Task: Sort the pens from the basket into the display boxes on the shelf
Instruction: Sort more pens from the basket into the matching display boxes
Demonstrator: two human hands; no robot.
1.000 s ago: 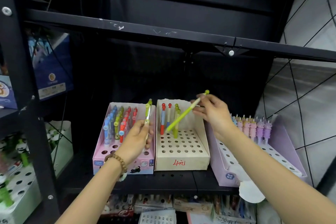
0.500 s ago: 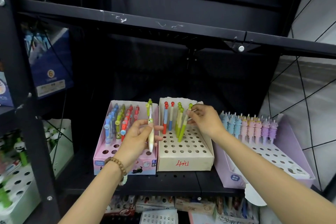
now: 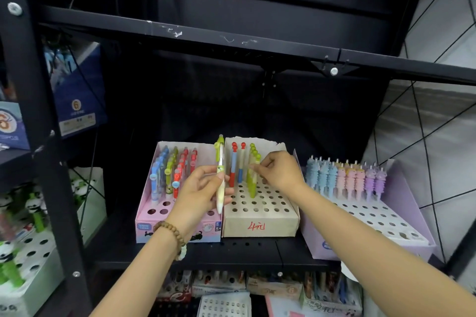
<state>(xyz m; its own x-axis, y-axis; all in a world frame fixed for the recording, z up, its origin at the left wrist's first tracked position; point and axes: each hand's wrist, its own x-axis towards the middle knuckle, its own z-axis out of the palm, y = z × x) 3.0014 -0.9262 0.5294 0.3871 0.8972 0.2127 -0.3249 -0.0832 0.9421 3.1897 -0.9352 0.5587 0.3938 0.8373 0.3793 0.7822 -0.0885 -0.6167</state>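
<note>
- The left hand (image 3: 199,192) grips a pale yellow plastic pen with a green figure cap (image 3: 220,177). Thumb and curled fingers close round its middle, so the cap stands above the fingers and the tip pokes out below them.
- The right hand (image 3: 279,172) pinches a lime-green plastic pen (image 3: 253,183) between thumb and forefinger, high on the barrel. Below the fingertips its lower end sits in a hole of the beige perforated cardboard display box (image 3: 260,226).
- Just left of those fingertips, red-knobbed pens (image 3: 233,165) stand in the same box.
- Left of the left-hand fingers is a pink cardboard display box (image 3: 152,226) holding blue, green and red pens (image 3: 167,170).
- Right of the right wrist is a lilac display box (image 3: 360,249) with a row of pastel figure pens (image 3: 345,177).
- A wooden bead bracelet (image 3: 175,233) circles the left wrist.
- All three boxes rest on the black metal shelf (image 3: 244,252).
</note>
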